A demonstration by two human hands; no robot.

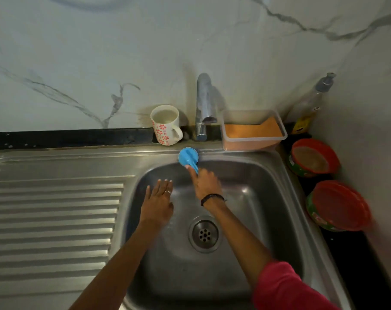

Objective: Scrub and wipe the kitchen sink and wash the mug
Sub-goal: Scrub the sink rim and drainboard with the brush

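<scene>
A steel sink (246,220) with a round drain (204,233) fills the lower middle of the view. My right hand (204,183) grips the handle of a blue round scrubber (188,155), whose head lies against the sink's back rim. My left hand (157,202) is stretched over the basin's left side with its fingers straight, holding nothing. A white mug (166,124) with red flowers stands upright on the ledge behind the sink, left of the tap (203,106).
A ribbed draining board (53,220) lies to the left. A clear tub (253,130) with an orange cloth sits right of the tap. A pump bottle (310,104) stands in the corner. Two red-lidded bowls (313,157) (338,205) sit along the right counter.
</scene>
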